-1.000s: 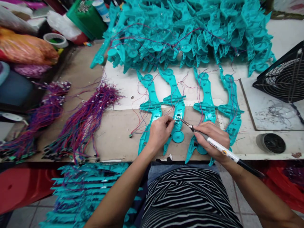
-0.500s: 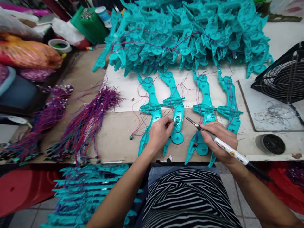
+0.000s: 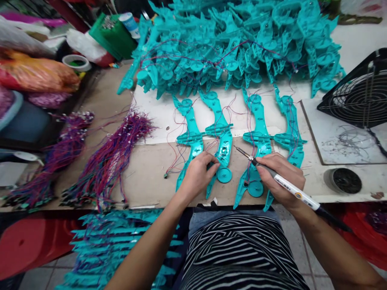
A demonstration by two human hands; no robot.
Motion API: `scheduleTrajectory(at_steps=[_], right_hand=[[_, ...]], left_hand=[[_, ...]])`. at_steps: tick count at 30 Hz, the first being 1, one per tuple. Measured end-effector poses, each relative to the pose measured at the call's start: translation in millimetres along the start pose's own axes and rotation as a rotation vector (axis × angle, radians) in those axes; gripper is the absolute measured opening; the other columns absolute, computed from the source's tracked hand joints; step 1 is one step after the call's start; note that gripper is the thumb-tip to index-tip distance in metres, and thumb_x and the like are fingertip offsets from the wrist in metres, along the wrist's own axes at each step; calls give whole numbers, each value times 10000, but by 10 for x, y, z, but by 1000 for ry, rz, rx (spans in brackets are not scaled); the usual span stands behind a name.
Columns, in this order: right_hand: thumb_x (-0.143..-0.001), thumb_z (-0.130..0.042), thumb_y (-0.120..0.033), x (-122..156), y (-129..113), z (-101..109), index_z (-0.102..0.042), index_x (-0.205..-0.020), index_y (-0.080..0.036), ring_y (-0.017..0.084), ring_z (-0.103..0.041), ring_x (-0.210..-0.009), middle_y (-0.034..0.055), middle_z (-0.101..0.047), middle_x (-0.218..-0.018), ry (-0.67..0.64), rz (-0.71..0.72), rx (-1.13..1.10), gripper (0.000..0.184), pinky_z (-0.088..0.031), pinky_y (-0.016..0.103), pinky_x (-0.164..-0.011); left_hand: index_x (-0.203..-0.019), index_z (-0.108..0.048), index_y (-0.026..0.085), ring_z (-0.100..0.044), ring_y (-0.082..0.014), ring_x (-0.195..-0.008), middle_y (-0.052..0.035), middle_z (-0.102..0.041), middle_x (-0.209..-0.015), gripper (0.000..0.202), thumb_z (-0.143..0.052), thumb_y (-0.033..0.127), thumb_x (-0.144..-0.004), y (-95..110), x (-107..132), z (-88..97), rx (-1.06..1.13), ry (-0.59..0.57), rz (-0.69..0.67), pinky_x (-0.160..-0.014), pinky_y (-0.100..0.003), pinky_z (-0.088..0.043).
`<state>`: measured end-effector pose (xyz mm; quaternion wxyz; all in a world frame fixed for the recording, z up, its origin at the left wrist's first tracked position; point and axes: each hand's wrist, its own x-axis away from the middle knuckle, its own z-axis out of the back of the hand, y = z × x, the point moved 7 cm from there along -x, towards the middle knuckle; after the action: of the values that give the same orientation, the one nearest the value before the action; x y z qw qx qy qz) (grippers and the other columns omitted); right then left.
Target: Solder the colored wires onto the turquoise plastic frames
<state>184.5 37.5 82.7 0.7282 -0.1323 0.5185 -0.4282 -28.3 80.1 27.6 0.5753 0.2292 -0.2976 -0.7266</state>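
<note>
My right hand grips a white and grey soldering iron like a pen. Its metal tip points left, just right of the second turquoise plastic part from the left and apart from it. My left hand lies over the lower half of the leftmost turquoise part, fingers curled and thumb close to them. Whatever they pinch is too small to make out. A small dark component sits on the second part near my left fingertips. Two more turquoise parts with thin red and blue wires, including one, lie to the right.
A large heap of turquoise parts fills the back. Bundles of red and blue wires lie at left. On the right are a black fan, a board with wire scraps, and a round container. More turquoise parts are stacked below the table edge.
My left fingers have drawn back slightly down and left from the second turquoise part's component. The soldering iron stays almost in place, and the whole view has shifted a little.
</note>
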Motion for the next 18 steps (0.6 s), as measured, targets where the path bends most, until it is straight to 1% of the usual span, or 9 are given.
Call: scheduleTrajectory(at_steps=[3,5,6,8,12,15,18], right_hand=[[-853,-656,-105,-16,3,-8,-724,-1021,-204,170,-688,-765,50,-729,-825,-4,6,-12,207,-573,323,-689],[-851,-658,-102,-27,21,-30,-724,-1013,-199,169,-686,-762,51,-729,-822,-9,7,-17,201,-569,320,-689],[-853,-656,-105,-32,36,-49,-725,-1010,-199,169,-687,-764,50,-731,-822,-14,5,-16,195,-568,319,-692],[-864,-652,-127,-42,70,-87,-727,-1003,-203,166,-686,-757,44,-734,-819,-17,-8,-3,175,-565,318,-695],[-885,-641,-169,-65,117,-156,-727,-989,-215,160,-686,-748,38,-744,-832,-23,-43,35,142,-565,317,-697],[-885,-636,-162,-75,105,-196,-723,-977,-202,159,-688,-748,41,-747,-835,-37,-37,22,132,-569,322,-704],[-878,-639,-152,-71,99,-225,-721,-971,-191,160,-690,-746,46,-747,-834,-52,-29,0,130,-575,329,-713]], left_hand=[[-757,-680,184,-633,-176,-839,-43,-691,-859,98,-615,158,-826,43,-31,108,54,132,3,-755,-295,-487],[-777,-701,188,-634,-172,-814,-37,-706,-844,112,-608,193,-838,67,-91,169,68,211,34,-755,-293,-488],[-790,-709,189,-631,-165,-778,-28,-711,-816,113,-608,201,-838,70,-138,172,77,221,61,-740,-287,-484],[-797,-713,185,-620,-151,-706,-9,-709,-753,100,-616,191,-820,58,-252,132,108,197,122,-692,-270,-469],[-740,-675,171,-595,-136,-638,13,-674,-667,64,-626,171,-782,21,-441,7,127,119,200,-617,-249,-415],[-710,-647,168,-578,-132,-617,17,-651,-637,70,-617,173,-772,1,-488,-51,95,75,220,-593,-246,-382],[-702,-638,171,-568,-131,-605,21,-636,-622,65,-615,183,-762,-19,-488,-72,78,55,225,-583,-244,-373]])
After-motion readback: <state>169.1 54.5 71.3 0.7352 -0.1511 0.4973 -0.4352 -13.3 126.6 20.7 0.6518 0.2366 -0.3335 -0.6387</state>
